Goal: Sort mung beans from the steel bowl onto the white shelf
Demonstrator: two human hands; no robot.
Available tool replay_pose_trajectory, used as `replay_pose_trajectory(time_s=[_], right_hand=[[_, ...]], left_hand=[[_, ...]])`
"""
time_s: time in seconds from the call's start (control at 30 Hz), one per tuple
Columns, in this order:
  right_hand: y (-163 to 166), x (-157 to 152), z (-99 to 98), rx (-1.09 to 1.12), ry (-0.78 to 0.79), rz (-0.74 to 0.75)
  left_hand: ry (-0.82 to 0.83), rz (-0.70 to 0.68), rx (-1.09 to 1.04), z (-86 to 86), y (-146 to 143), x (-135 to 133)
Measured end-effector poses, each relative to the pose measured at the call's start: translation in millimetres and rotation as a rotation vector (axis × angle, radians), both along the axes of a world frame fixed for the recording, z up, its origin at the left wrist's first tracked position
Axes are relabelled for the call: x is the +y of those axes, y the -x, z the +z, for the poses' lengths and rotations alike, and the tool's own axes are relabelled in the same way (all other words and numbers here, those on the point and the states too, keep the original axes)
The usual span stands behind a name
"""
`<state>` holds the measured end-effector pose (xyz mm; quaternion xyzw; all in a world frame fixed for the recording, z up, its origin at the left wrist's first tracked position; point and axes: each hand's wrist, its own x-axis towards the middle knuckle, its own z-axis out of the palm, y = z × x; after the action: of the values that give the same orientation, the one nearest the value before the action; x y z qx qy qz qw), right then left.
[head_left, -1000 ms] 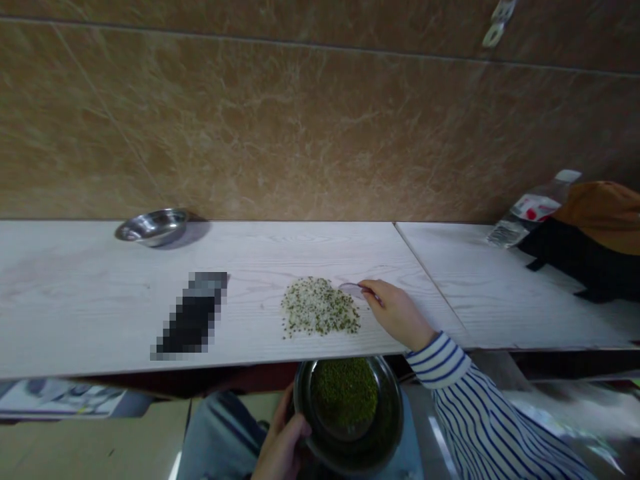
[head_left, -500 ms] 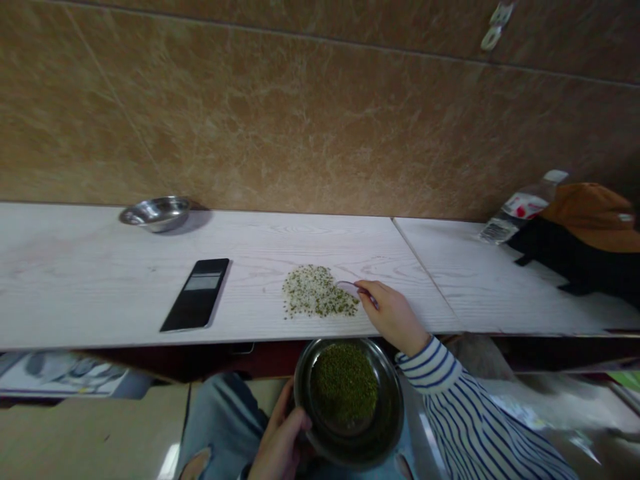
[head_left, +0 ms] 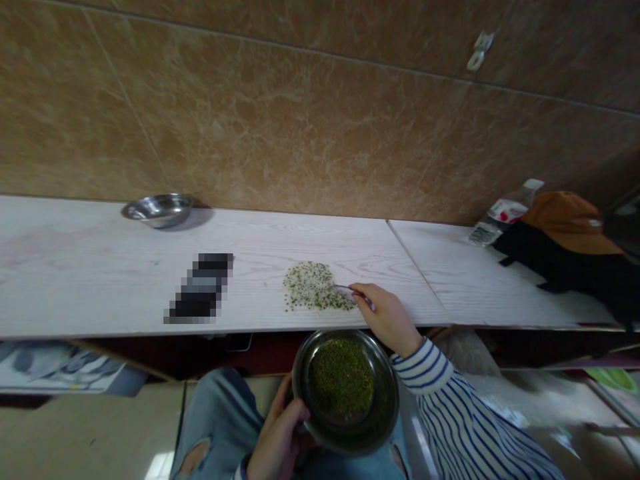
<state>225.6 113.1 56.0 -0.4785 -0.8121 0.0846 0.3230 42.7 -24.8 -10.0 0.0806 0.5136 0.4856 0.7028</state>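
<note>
My left hand [head_left: 283, 433] is closed on the rim of a steel bowl [head_left: 387, 410], held over my lap just below the table edge. Inside the bowl lies a heap of small green beans [head_left: 343, 377], like mung beans. My right hand [head_left: 385, 317] grips a spoon [head_left: 343, 287] by its handle, with the spoon's tip at the right side of a pile of white rice-like grains and green beans [head_left: 307, 283]. That pile is spread on the white wooden table [head_left: 260, 233].
A small metal bowl [head_left: 159, 212] stands at the back left, by the wall. A dark, pixelated phone-like slab [head_left: 203, 288] lies left of the pile. On the right are a plastic bottle [head_left: 507, 210], a brown cap [head_left: 567, 220] and black cloth [head_left: 555, 273].
The spoon has moved slightly left into the pile and turned, now showing edge-on. My left hand still holds the bowl. The camera view has shifted a little.
</note>
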Motion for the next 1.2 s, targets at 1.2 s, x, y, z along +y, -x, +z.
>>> replay_pose_trajectory(time_s=[1.2], right_hand=[[-4.6,-26.9,10.3,-0.032,0.058,0.21]], left_hand=[[-0.025,-0.058,-0.06,-0.4,3.4,6.9]])
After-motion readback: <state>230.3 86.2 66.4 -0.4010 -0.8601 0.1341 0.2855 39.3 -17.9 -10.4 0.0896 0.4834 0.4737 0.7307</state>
